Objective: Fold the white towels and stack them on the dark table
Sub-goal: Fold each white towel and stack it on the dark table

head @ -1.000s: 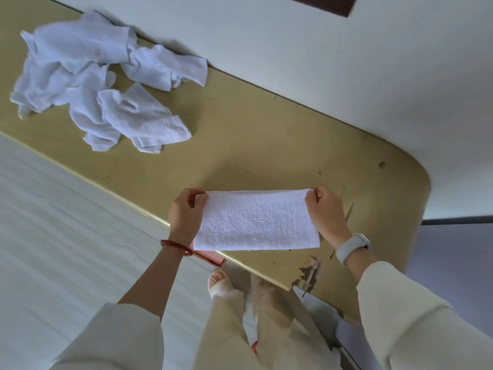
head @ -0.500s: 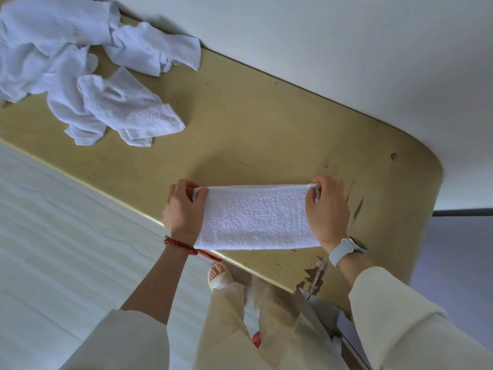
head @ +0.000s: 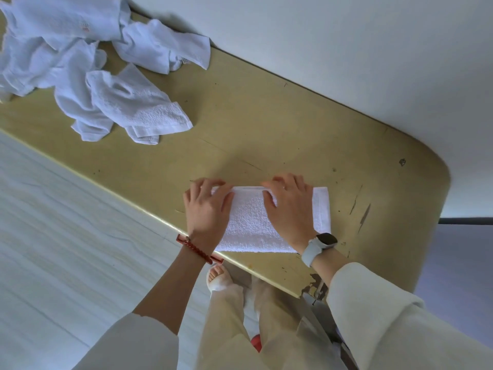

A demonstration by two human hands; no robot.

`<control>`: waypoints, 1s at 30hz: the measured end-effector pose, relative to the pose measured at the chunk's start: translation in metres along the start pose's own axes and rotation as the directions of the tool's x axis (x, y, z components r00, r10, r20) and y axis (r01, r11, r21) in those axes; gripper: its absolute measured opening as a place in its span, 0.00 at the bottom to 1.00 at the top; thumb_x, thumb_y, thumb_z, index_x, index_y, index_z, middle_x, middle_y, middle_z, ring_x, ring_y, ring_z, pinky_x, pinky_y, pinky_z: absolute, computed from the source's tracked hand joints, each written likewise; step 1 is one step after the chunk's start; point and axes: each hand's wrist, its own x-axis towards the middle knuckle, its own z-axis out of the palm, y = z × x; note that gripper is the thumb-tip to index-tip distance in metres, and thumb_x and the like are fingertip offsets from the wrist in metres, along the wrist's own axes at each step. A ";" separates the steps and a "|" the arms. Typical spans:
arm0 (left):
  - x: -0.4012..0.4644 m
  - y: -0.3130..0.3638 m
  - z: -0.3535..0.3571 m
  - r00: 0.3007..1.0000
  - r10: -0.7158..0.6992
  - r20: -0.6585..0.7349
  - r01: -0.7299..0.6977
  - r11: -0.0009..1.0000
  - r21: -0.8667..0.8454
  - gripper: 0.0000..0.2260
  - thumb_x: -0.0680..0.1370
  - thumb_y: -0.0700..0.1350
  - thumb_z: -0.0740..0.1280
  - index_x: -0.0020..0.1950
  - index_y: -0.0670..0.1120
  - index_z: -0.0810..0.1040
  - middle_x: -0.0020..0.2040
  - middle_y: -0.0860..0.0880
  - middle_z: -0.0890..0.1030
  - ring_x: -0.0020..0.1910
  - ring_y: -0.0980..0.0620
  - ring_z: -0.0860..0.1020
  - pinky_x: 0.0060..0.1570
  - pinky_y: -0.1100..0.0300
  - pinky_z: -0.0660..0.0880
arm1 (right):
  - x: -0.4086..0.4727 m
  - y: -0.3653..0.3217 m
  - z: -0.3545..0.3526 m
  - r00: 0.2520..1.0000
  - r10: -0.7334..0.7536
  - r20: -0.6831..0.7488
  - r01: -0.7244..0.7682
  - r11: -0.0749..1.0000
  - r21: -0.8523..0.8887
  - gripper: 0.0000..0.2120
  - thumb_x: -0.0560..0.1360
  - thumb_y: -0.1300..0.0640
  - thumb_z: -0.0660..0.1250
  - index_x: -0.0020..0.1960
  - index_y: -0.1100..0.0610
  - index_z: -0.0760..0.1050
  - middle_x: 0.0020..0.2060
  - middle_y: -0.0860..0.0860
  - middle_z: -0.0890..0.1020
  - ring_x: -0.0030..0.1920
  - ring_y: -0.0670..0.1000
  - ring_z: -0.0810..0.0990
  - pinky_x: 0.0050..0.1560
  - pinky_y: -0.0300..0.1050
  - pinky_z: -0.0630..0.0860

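Cream sleeves point(head: 386, 321), cream trousers point(head: 229, 324), red bead bracelet point(head: 196, 249), white smartwatch point(head: 318, 248), white sandal point(head: 217, 280)

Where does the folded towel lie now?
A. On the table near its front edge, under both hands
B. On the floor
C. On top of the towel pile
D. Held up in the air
A: the towel lies flat on the table near its front edge, with the left hand and right hand on it.

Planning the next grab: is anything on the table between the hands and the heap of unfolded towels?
Nothing visible. Both the left hand and right hand rest on the folded towel; only bare table lies between them and the heap at far left.
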 end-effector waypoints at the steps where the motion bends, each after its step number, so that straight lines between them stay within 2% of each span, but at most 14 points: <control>1: 0.001 0.001 0.003 0.999 0.038 0.001 -0.038 0.999 0.010 0.10 0.74 0.46 0.63 0.47 0.46 0.83 0.46 0.49 0.81 0.51 0.49 0.69 0.48 0.56 0.63 | 0.000 -0.002 0.004 1.000 -0.021 0.011 0.022 0.999 -0.041 0.11 0.72 0.54 0.57 0.43 0.53 0.79 0.42 0.50 0.78 0.44 0.54 0.75 0.44 0.46 0.67; 4: 0.001 0.000 0.010 0.994 0.109 -0.023 -0.108 0.993 0.048 0.08 0.74 0.45 0.64 0.45 0.47 0.83 0.44 0.51 0.81 0.50 0.50 0.70 0.49 0.56 0.62 | -0.002 0.001 0.010 0.999 -0.053 0.012 0.054 0.992 -0.112 0.11 0.72 0.53 0.57 0.41 0.52 0.78 0.42 0.49 0.78 0.44 0.53 0.75 0.44 0.47 0.69; 11: 0.005 0.002 0.009 0.993 0.109 -0.052 -0.107 0.993 0.050 0.01 0.70 0.42 0.70 0.38 0.47 0.81 0.40 0.52 0.81 0.48 0.51 0.71 0.51 0.56 0.62 | 0.002 0.004 0.014 0.993 -0.117 0.018 0.118 0.987 -0.108 0.08 0.74 0.56 0.58 0.40 0.53 0.75 0.38 0.48 0.78 0.41 0.52 0.75 0.47 0.44 0.62; 19: 0.017 0.010 0.005 0.997 0.015 0.075 -0.022 0.996 0.089 0.05 0.71 0.39 0.68 0.37 0.48 0.80 0.36 0.53 0.80 0.42 0.47 0.77 0.49 0.56 0.61 | 0.010 0.003 0.016 0.994 -0.079 0.072 0.086 0.990 -0.108 0.10 0.75 0.58 0.56 0.40 0.54 0.75 0.35 0.47 0.78 0.38 0.53 0.75 0.43 0.47 0.65; 23: 0.025 0.019 0.004 0.982 -0.098 0.164 0.073 0.986 0.152 0.07 0.71 0.39 0.65 0.35 0.48 0.79 0.35 0.52 0.79 0.43 0.46 0.76 0.49 0.54 0.63 | 0.019 0.002 0.016 0.990 -0.057 0.126 0.073 0.990 -0.123 0.06 0.71 0.61 0.63 0.40 0.53 0.77 0.34 0.47 0.79 0.38 0.53 0.76 0.42 0.48 0.66; 27: 0.036 0.030 -0.002 0.914 -0.250 0.320 0.194 0.961 0.197 0.07 0.75 0.41 0.62 0.44 0.48 0.79 0.44 0.52 0.80 0.53 0.48 0.72 0.55 0.52 0.59 | 0.026 -0.003 0.013 0.985 -0.001 0.171 0.015 0.997 -0.079 0.07 0.74 0.60 0.59 0.43 0.54 0.75 0.37 0.48 0.79 0.40 0.54 0.76 0.44 0.48 0.63; 30: 0.034 0.032 -0.006 0.942 -0.237 0.237 0.205 0.967 0.153 0.09 0.74 0.40 0.65 0.52 0.48 0.79 0.50 0.50 0.79 0.53 0.47 0.74 0.56 0.50 0.62 | 0.019 -0.003 0.007 0.997 -0.056 0.058 0.061 0.994 -0.088 0.09 0.74 0.58 0.56 0.44 0.55 0.75 0.42 0.50 0.79 0.42 0.53 0.77 0.45 0.48 0.66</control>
